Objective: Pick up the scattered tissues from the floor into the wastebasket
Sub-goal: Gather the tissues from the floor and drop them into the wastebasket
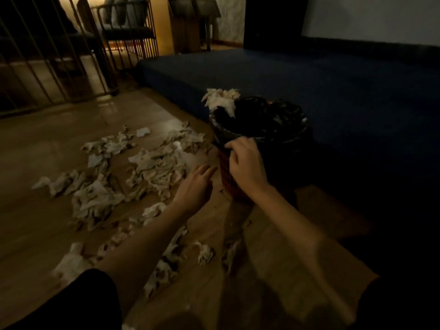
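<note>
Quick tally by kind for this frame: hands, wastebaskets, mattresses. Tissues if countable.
Hands: 2, left hand open over the floor, right hand at the wastebasket rim
Wastebasket: 1, black liner
Blue mattress: 1
Tissues: too many and too clumped to count; one wad on the bin's far rim
Total countable: 4

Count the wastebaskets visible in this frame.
1. The red mesh wastebasket with a black plastic liner stands on the floor beside the dark blue mattress; the right hand rests at its rim. Dark areas could hide others.
</note>
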{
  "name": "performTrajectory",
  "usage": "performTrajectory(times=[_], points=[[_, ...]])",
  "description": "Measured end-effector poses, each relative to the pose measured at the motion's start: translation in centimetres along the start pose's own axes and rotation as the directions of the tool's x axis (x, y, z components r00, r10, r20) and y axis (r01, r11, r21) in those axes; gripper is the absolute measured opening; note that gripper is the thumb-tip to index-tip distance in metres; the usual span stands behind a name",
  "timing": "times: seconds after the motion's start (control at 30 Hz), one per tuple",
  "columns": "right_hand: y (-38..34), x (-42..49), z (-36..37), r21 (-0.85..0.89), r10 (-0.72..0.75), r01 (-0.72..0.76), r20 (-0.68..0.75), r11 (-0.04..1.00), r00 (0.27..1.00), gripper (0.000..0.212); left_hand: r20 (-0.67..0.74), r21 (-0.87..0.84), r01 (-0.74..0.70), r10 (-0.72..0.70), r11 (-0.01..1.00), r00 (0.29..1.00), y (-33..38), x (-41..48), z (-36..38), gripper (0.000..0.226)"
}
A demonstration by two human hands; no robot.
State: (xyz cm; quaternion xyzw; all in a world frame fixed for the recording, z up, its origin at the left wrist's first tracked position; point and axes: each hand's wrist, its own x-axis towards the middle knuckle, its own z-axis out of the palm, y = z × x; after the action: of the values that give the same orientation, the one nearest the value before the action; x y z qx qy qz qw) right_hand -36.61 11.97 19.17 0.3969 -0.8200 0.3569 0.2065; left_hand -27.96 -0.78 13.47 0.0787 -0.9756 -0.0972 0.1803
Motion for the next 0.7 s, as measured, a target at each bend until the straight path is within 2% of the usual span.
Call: performTrajectory(times=[0.07,0.1,0.17,0.2,0.23,0.33,0.47,0.53,0.6,0.63,0.7], points=[[0.1,-4.7,3.8,-0.008,0.101,-0.103,0.250,0.995,0.963,0.026,0.191,0.008,0.094,-0.094,0.996,0.977,-1.2,-3.9,2.7,0.048],[0.5,-7.2,5.6,-0.048,0.206,-0.204,0.401,0.978,0.892,0.029,0.300,0.037,0.097,-0.103,0.995,0.948,-1.6,-5.9,4.0,0.049],[1.5,-12.6,8.0,-0.148,0.404,-0.405,0.617,0.902,0.675,0.039,0.478,0.071,0.013,-0.045,0.997,0.877,-2.0,-9.6,6.7,0.052],[2.0,-15.1,8.7,-0.199,0.447,-0.432,0.656,0.880,0.608,0.041,0.524,0.044,-0.003,-0.021,0.999,0.851,-1.8,-11.2,7.8,0.053],[2.3,-17.3,9.2,-0.238,0.461,-0.419,0.663,0.877,0.589,0.040,0.558,0.001,0.016,-0.014,1.000,0.829,-1.6,-12.6,8.6,0.055],[1.6,-21.8,9.5,-0.293,0.456,-0.350,0.610,0.890,0.648,0.041,0.611,-0.051,0.086,-0.037,0.995,0.791,-0.7,-14.5,10.3,0.063],[-0.1,-24.4,8.7,-0.241,0.319,-0.216,0.583,0.946,0.747,0.036,0.506,-0.099,0.098,-0.034,0.990,0.862,0.6,-14.9,10.7,0.042],[-0.4,-24.3,8.5,-0.257,0.355,-0.254,0.523,0.933,0.775,0.025,0.451,-0.127,0.076,-0.011,0.989,0.893,0.7,-15.3,10.3,0.037],[0.0,-23.0,8.5,-0.286,0.442,-0.344,0.440,0.894,0.781,0.008,0.374,-0.170,0.119,-0.048,0.978,0.926,0.1,-15.8,9.5,0.040],[0.5,-22.0,8.8,-0.257,0.477,-0.403,0.422,0.878,0.771,0.007,0.330,-0.176,0.144,-0.079,0.974,0.941,-0.4,-15.8,9.0,0.040],[1.6,-19.6,9.3,-0.186,0.510,-0.477,0.407,0.859,0.758,0.016,0.273,-0.146,0.182,-0.137,0.972,0.952,-1.6,-15.5,7.9,0.036]])
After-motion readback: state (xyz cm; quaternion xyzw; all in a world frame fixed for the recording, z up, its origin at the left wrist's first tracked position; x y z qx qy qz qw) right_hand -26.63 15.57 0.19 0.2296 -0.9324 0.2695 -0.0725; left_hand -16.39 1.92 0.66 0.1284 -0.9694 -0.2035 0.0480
